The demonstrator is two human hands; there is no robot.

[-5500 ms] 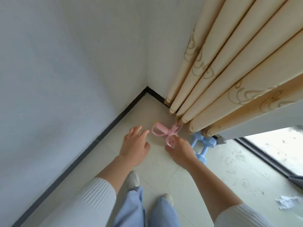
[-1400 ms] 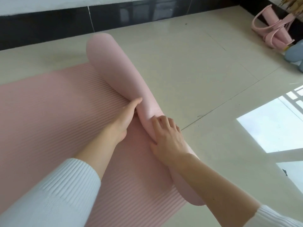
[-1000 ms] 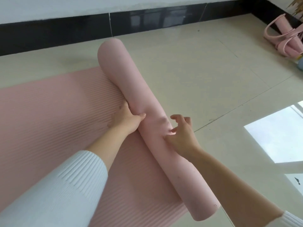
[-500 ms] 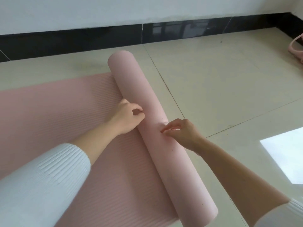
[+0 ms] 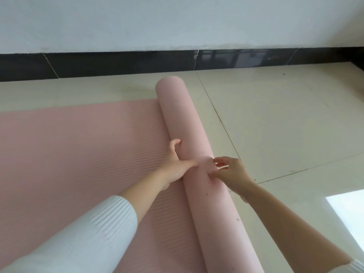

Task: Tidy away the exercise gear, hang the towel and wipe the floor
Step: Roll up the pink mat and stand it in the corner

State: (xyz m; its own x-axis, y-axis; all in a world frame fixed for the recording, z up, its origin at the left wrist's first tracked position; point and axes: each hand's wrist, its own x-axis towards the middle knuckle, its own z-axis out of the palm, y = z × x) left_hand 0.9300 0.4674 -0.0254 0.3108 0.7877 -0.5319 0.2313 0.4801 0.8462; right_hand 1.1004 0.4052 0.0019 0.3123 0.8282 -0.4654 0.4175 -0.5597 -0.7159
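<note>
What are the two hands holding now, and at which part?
The rolled part of the pink mat, near its middle: left hand pressed on its near-left side, right hand touching its top with the fingers.

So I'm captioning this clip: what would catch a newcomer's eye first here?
The pink yoga mat, half rolled into a thick tube running diagonally across the pale tiled floor. At the tube's middle, the left hand presses its mat-side flank and the right hand touches its top with its fingertips.

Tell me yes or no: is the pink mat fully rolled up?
No: the pink mat is only partly rolled, a flat stretch lying left of the roll under the left hand and right hand.
</note>
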